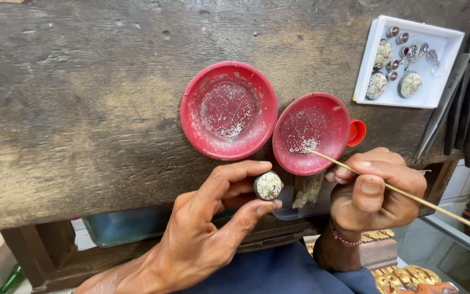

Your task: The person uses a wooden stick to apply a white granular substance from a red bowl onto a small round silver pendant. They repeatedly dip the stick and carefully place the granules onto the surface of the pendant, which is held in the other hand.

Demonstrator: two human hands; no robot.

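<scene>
My left hand (213, 212) pinches a small round piece with a pale, grainy, glittering face (268, 185) between thumb and fingers, at the front edge of a worn wooden bench (82, 109). My right hand (376, 193) holds a thin wooden stick (409, 197). The stick's tip rests among tiny pale grains in the smaller red dish (333, 117). A larger red dish (191, 109), also dusted with grains, lies just left of it.
A white tray (441, 38) at the back right holds several round filigree pieces and small metal ornaments. Dark metal tweezers and tools (458, 103) lie beside it. An orange cap (357, 132) sits by the small dish. Golden ornaments (403, 275) show below the bench.
</scene>
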